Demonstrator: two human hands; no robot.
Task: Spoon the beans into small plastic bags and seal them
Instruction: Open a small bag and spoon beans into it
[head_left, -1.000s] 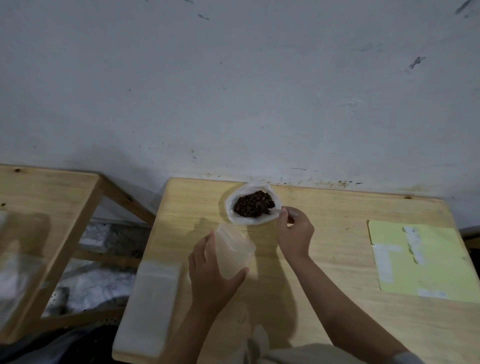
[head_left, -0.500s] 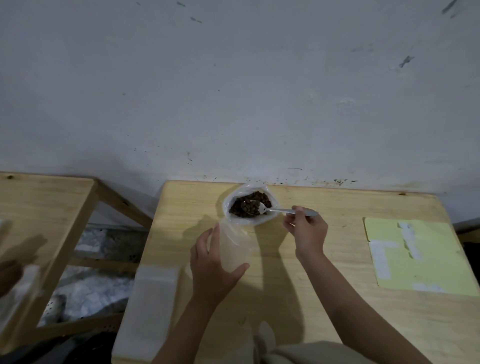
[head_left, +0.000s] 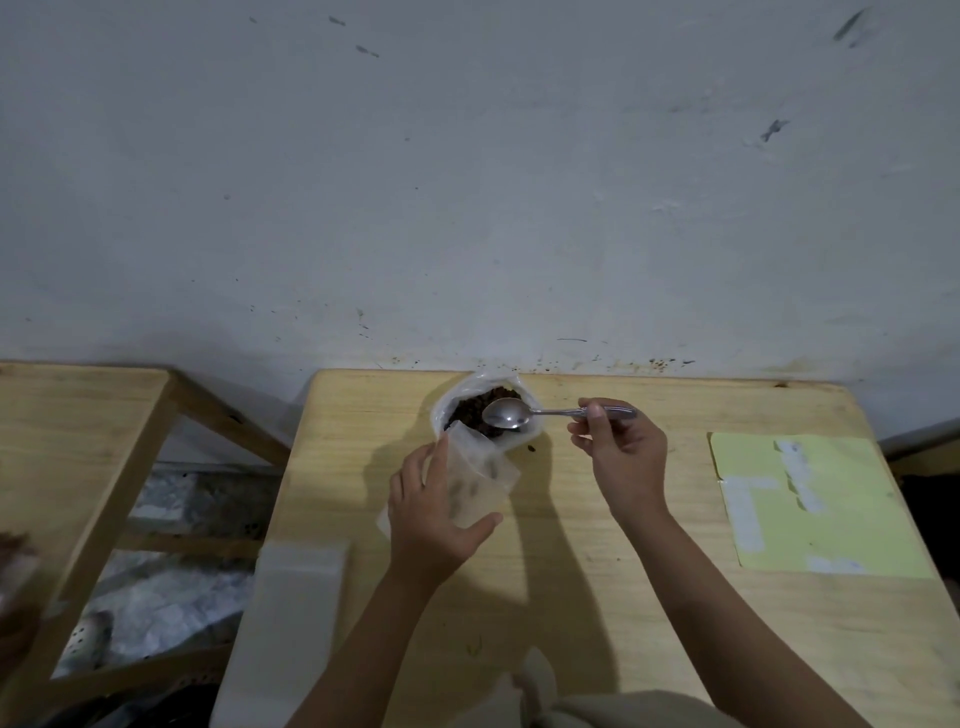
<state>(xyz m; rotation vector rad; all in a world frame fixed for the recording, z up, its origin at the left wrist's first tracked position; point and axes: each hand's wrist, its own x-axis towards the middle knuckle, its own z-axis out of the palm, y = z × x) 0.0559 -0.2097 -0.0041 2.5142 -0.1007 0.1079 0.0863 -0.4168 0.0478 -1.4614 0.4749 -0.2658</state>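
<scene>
Nearest the body, a stack of frosted plastic bags (head_left: 296, 597) lies flat on the left front corner of the pale wooden table (head_left: 597, 597). Just beyond, the left hand (head_left: 434, 512) curls round a small translucent plastic bag (head_left: 480, 480), thumb under its lower edge and fingers along its left side, tilting the mouth up toward the supply. A few dark beans seem to lie inside it already, though blur makes that unsure. To the right, the right hand (head_left: 621, 454) pinches the handle of a shiny metal spoon (head_left: 524, 414), whose bowl hovers empty over the dark brown beans (head_left: 475, 408) heaped in a rolled-down white plastic sack (head_left: 449, 400) against the wall. A pale yellow sheet with white patches (head_left: 810, 506) rests well apart on the right.

The next scoop probably goes best if the spoon dips shallowly and lifts level. The small bag's mouth should be held wide and just beside the sack's rim, so the carry is short and stray beans fall back in.
</scene>
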